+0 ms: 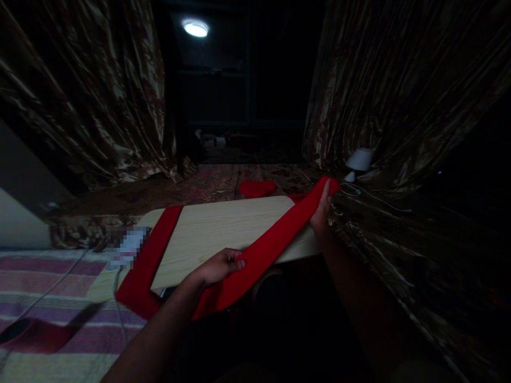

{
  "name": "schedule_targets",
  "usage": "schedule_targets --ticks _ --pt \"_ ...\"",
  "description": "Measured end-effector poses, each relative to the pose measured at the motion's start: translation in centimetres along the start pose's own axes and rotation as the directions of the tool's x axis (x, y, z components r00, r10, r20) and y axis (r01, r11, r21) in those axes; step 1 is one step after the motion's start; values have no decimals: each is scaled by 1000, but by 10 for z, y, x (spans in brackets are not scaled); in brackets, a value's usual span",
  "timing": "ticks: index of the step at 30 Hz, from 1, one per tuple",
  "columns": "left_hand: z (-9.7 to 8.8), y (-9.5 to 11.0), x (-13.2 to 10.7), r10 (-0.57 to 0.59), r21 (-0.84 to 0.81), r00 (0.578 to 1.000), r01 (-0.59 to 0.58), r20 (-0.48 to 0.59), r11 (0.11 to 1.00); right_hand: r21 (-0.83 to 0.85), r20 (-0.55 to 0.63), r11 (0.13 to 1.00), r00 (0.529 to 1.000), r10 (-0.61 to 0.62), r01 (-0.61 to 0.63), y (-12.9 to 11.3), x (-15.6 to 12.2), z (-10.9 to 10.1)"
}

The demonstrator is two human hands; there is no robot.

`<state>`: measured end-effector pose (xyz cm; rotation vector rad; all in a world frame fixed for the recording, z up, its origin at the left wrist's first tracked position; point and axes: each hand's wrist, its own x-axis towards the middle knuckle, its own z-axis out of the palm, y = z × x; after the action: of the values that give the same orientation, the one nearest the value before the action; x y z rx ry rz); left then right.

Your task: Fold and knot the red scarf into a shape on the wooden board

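Fabric point(275, 234) in a long red strip is running diagonally across the near right part of a pale wood-grain tabletop point(223, 221), from near left up to far right. The left hand point(219, 267) is pinching its near left stretch, the thumb lying on the upper face and the fingers curling together against it. The right hand point(321, 213) is clamping the far right end, the thumb pressing along the face; the other fingers are mostly hiding behind, so I cannot tell their exact spread. A darker red band point(154, 247) is crossing the tabletop's left part and hanging over its near edge; the left forearm is blocking the view of whether band and strip are joining. Just left of the band, a flat pixelated object point(128, 248) is lying on the tabletop, a pale cable point(118, 303) trailing below it. Farther left, a striped cloth point(35, 295) is spreading out, with a dull red roll point(43, 336) sitting at its near left. Beyond the tabletop, a rounded red piece point(257, 188) is resting near the far edge, and a small white-shaded lamp point(360, 159) is standing at far right, between the tabletop and a patterned curtain point(359, 80).
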<state>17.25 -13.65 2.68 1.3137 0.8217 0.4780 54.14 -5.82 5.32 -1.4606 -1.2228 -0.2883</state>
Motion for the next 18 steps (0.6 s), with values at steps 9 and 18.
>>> schedule_targets --ticks 9,18 --pt "-48 13 -33 -62 47 995 59 75 997 -333 48 936 993 -104 114 -1 31 -24" --pt "-100 45 -72 243 -392 776 -529 -582 752 -473 9 849 965 -262 235 -81 47 -49"
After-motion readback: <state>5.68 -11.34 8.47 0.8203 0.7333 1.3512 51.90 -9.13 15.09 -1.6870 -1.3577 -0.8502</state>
